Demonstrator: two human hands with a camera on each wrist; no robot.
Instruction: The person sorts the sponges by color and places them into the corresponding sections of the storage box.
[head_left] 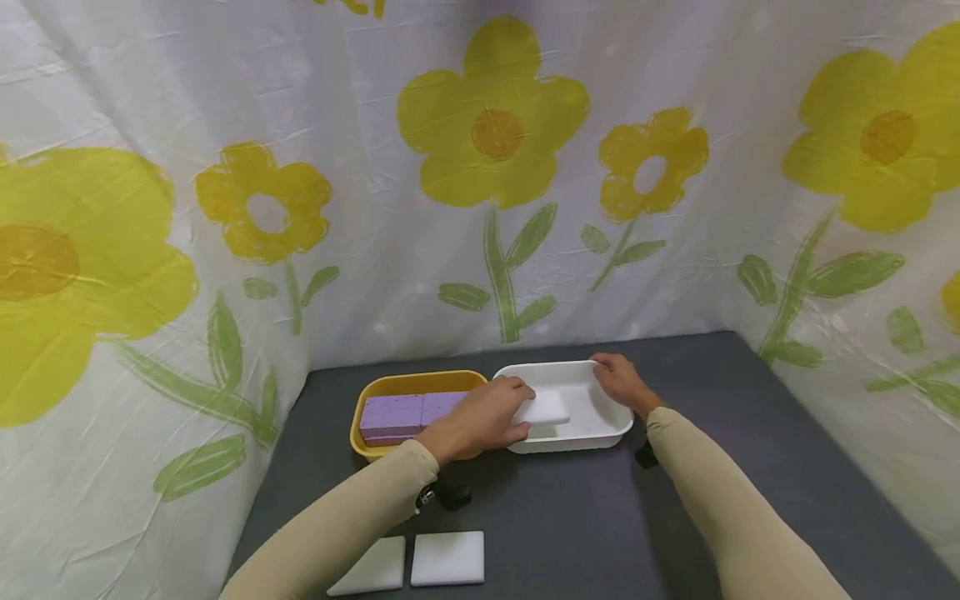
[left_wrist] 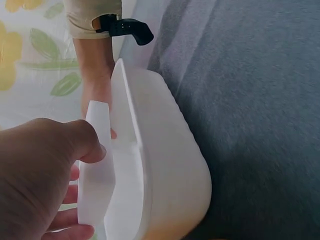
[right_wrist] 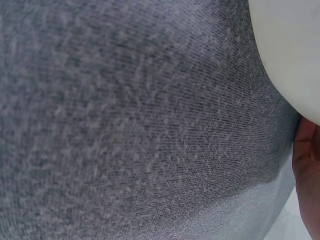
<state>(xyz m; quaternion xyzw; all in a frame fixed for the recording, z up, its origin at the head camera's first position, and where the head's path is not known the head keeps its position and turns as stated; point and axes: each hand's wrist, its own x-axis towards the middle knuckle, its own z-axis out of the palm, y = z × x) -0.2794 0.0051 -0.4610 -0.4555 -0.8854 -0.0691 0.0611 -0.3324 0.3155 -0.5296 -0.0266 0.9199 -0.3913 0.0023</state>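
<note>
My left hand (head_left: 487, 414) grips a flat white block (head_left: 546, 408), its thumb on one face and its fingers behind, at the left part of a white plastic bin (head_left: 570, 445). In the left wrist view the white block (left_wrist: 97, 170) is tilted up beside the bin's wall (left_wrist: 167, 155). At the far right rim of the bin, my right hand (head_left: 621, 383) holds the edge, with its fingers curled over it. Little of that hand (right_wrist: 307, 167) shows in the right wrist view, next to the bin's curved side (right_wrist: 295, 55).
Left of the white bin stands a yellow bin (head_left: 358, 433) with purple porous blocks (head_left: 392, 415) in it. Two flat white pieces (head_left: 447, 558) lie near the front of the dark grey table (head_left: 570, 525). A flower-printed curtain (head_left: 375, 275) closes off the back and sides.
</note>
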